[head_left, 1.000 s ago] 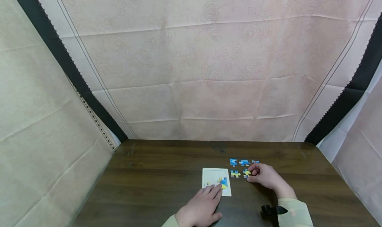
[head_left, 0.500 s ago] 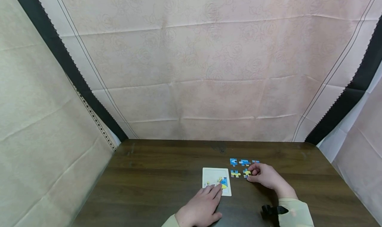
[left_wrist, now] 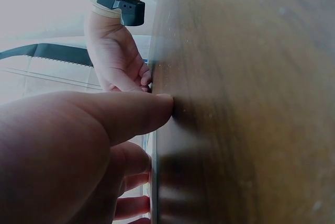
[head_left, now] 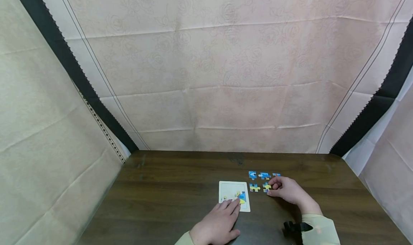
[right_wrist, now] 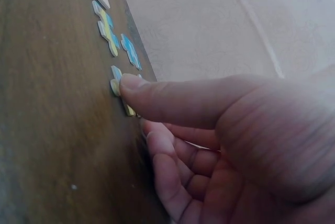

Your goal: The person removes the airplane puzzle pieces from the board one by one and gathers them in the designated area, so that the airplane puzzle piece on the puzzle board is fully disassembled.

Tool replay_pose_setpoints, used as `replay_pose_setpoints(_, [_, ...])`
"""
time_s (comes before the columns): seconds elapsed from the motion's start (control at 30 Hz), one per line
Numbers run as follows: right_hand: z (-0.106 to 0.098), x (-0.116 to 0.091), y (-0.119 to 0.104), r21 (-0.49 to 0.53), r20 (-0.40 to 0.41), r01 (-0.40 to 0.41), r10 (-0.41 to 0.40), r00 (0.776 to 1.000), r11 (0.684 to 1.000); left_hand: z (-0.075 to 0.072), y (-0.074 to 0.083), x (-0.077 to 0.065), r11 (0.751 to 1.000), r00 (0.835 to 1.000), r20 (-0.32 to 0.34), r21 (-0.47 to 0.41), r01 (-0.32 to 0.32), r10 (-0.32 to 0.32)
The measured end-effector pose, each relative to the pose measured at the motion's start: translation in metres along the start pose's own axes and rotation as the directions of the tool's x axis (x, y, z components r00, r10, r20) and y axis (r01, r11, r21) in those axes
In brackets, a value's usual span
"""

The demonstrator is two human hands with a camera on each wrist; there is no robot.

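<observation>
My left hand (head_left: pixel 219 221) lies with its fingers stretched over the lower part of a white-bordered puzzle board (head_left: pixel 228 188). Blue and yellow printing shows on the board beside the fingertips; the rest of that part is covered by the hand. To the right, my right hand (head_left: pixel 288 190) pinches a yellow and blue jigsaw piece (head_left: pixel 266 187) by its edge, thumb and index finger on it. In the right wrist view the thumb rests on this piece (right_wrist: pixel 115 84), which is at the tabletop. The other right fingers are curled.
Several loose jigsaw pieces lie between board and right hand: a yellow and blue one (head_left: pixel 254 188), a blue one (head_left: pixel 252 175), another blue one (head_left: pixel 264 175) and a partly hidden one (head_left: pixel 276 174). The brown wooden table (head_left: pixel 167 195) meets pale patterned cloth (head_left: pixel 226 94) behind.
</observation>
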State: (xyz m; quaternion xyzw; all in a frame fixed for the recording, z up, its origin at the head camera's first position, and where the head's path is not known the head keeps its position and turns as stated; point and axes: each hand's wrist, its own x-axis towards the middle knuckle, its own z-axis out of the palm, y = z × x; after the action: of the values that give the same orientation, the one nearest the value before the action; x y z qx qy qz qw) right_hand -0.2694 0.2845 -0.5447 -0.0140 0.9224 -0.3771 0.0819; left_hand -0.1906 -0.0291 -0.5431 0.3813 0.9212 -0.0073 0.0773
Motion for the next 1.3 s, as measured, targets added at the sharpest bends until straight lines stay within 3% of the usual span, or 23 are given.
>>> replay_pose_setpoints(0.93, [-0.0004,0.0007,0.0016,0.003,-0.018,0.01,-0.01,1.0,1.0,-0.0024,-0.0008,0.0005,1.0,1.0,0.019,-0.031,0.005,-0.004])
replay_pose_setpoints(1.3, [0.0024,-0.0003,-0.0037,0.018,-0.066,0.027,-0.026,0.998,0.999,-0.0015,-0.0011,0.0005,1.0,1.0,0.016,-0.029,0.001,-0.001])
